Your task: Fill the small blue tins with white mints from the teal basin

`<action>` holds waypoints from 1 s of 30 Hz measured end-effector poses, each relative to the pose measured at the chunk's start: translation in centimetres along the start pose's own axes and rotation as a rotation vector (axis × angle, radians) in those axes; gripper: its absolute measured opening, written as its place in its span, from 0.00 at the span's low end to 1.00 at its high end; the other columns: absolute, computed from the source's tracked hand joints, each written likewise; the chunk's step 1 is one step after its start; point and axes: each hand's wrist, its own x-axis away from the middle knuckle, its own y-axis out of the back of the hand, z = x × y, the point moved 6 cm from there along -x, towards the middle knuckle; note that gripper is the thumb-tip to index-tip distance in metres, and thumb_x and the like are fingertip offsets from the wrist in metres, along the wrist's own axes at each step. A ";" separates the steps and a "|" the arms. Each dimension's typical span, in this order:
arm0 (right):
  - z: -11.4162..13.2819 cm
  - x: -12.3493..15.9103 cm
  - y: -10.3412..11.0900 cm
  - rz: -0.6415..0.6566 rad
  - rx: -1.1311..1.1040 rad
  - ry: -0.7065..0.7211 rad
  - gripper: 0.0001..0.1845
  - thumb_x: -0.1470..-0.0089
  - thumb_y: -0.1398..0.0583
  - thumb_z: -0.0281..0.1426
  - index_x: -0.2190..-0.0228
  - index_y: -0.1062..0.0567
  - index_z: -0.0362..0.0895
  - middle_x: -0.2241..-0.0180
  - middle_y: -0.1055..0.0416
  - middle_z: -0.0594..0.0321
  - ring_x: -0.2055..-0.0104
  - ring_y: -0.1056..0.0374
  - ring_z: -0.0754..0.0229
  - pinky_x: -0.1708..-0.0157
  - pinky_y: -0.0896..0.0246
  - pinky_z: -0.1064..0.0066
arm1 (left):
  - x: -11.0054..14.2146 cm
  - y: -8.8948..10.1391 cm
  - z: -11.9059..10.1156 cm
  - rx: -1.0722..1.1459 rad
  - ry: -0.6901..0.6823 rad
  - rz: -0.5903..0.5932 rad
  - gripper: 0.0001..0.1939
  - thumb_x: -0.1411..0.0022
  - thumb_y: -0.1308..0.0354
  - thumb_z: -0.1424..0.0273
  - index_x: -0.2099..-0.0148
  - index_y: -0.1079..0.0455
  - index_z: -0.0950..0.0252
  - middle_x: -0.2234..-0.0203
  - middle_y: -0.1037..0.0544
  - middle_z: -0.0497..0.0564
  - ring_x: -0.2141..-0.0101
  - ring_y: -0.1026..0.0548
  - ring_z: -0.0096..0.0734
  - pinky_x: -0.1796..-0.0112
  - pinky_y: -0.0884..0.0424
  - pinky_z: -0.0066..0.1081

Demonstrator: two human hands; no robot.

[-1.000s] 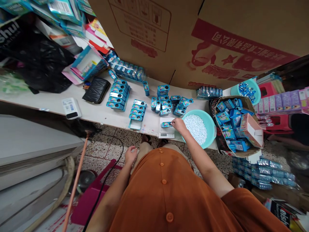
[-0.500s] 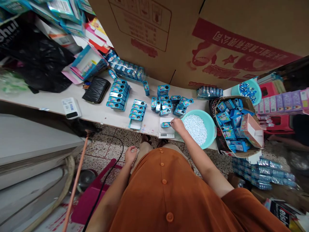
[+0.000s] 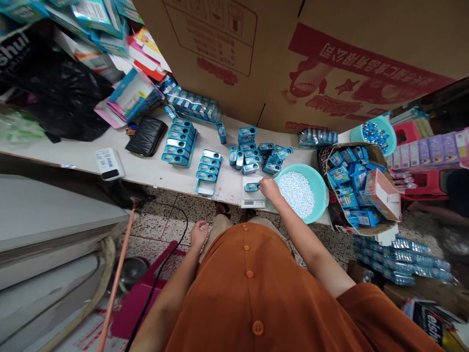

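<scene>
My right hand [image 3: 268, 188] is over the white digital scale [image 3: 252, 201], its fingers pinched together at the right end of a small blue tin [image 3: 251, 187] lying on the pan. Whatever the fingertips hold is hidden. Right beside that hand stands a turquoise basin [image 3: 322, 195] of small white candies [image 3: 297, 193]. My left hand [image 3: 199, 233] hangs by my thigh below the table edge, fingers loosely curled and apart, with nothing in it. Behind the scale is a cluster of similar blue tins [image 3: 252, 155]. A blue tray [image 3: 205, 188] with several tins in a row sits to the left.
Another row of tins [image 3: 179, 142] stands farther left, near a black wallet [image 3: 146, 136] and a white device [image 3: 109, 164]. At the right are a carton [image 3: 324, 178] full of blue packs and a smaller turquoise bowl [image 3: 392, 139]. Large cardboard boxes [image 3: 274, 88] wall off the back.
My right hand stays at the tin's right end, with hardly any movement. The view has shifted very slightly; my left hand still hangs in the same place.
</scene>
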 end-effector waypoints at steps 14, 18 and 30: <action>-1.1 0.1 0.2 -0.133 -0.158 0.022 0.13 0.48 0.44 0.28 0.63 0.21 0.45 0.62 0.25 0.60 0.61 0.31 0.61 0.60 0.43 0.76 | 0.1 0.1 0.9 -0.010 -0.011 0.005 0.12 0.46 0.46 0.66 0.61 0.31 0.65 0.61 0.22 0.56 0.58 0.26 0.40 0.55 0.32 0.36; -1.7 0.0 0.1 -0.126 -0.197 -0.006 0.12 0.48 0.43 0.29 0.63 0.21 0.46 0.62 0.24 0.62 0.62 0.31 0.62 0.61 0.43 0.76 | 0.0 0.0 1.0 -0.013 -0.011 0.002 0.12 0.46 0.46 0.66 0.60 0.31 0.65 0.61 0.22 0.56 0.59 0.26 0.40 0.55 0.32 0.37; -1.7 -0.3 -0.3 -0.121 -0.251 -0.003 0.12 0.48 0.42 0.29 0.62 0.21 0.47 0.61 0.24 0.63 0.61 0.30 0.63 0.60 0.42 0.77 | -0.3 -0.1 0.7 -0.019 -0.014 -0.003 0.11 0.46 0.46 0.66 0.61 0.31 0.64 0.61 0.22 0.55 0.58 0.26 0.39 0.55 0.32 0.36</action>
